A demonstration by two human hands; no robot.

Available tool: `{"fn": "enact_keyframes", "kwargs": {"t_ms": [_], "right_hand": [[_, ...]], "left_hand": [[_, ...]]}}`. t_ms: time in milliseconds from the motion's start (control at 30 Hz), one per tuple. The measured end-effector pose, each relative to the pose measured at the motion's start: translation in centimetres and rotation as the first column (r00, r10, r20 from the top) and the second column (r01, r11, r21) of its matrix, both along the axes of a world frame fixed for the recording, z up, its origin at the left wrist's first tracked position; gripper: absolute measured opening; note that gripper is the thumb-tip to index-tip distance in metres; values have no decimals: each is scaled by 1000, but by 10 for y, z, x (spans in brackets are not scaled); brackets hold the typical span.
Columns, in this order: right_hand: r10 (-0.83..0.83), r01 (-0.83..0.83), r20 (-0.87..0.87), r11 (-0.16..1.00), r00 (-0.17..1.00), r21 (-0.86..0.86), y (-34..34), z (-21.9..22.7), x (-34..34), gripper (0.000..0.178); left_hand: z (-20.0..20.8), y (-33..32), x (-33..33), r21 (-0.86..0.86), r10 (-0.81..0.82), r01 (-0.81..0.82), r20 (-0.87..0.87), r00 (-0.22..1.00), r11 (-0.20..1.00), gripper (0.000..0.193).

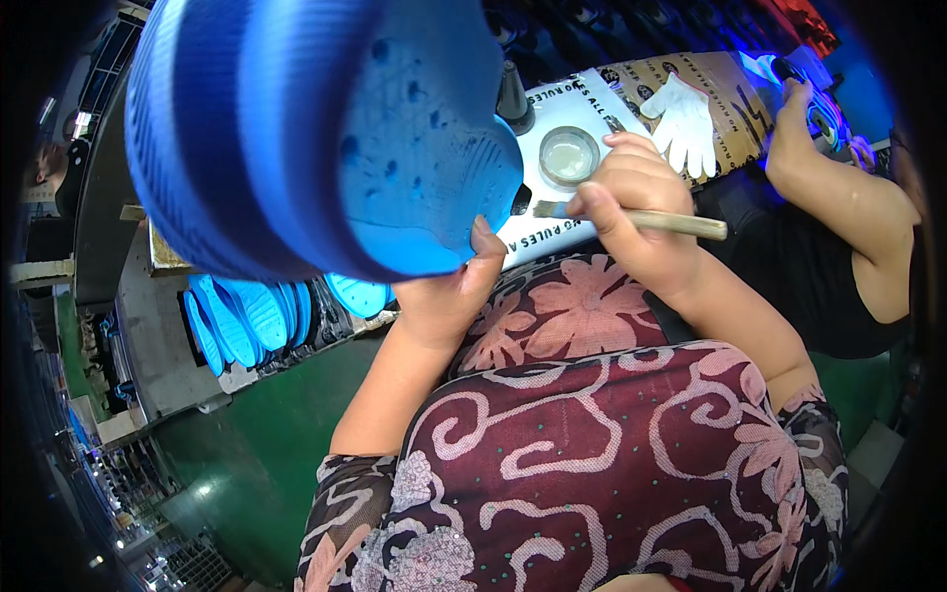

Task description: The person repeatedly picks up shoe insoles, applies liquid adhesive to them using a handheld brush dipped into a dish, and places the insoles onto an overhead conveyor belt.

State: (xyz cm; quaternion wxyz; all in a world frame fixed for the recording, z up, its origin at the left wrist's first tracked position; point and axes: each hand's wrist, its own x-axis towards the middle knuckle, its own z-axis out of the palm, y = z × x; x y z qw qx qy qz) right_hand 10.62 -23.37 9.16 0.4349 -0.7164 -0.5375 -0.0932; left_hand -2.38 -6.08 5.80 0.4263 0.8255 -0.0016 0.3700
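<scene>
A large blue shoe sole (pixel 424 158) with thick ridged sides fills the upper left, close to the camera. My left hand (pixel 454 291) grips its lower edge, thumb up on the near rim; the other fingers are hidden beneath. My right hand (pixel 641 192) is closed round the wooden handle of a brush (pixel 686 223). The brush's bristles point left, near a dark patch at the sole's toe; whether they touch it I cannot tell. Just beyond my right hand is a round glass dish (pixel 569 156) of cloudy liquid, with a dark bottle (pixel 514 99) to its left.
A white glove (pixel 683 123) lies on the printed brown covering (pixel 735 99) of the bench. Several blue soles (pixel 247 318) stand on a lower shelf at left. At right, a co-worker's arm (pixel 838 187) reaches toward a blue-lit object (pixel 824 104).
</scene>
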Motion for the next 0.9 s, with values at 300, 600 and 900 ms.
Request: {"fn": "enact_keyframes", "kwargs": {"t_ms": [300,600,900], "right_hand": [[-146,211,-296,956,944,202,-33,-5,23,22],[-264,370,-571,926,778,77,-102,-24,31,26],[-179,492,-783,852,596,179,-122,-39,42,34]], "left_hand": [[56,4,14,-420,0,-36,-87,996,907,42],[155,-42,94,-877,-865,272,-258,430,397,74],[237,-152,342,-915,-805,383,320,500,-126,79]]}}
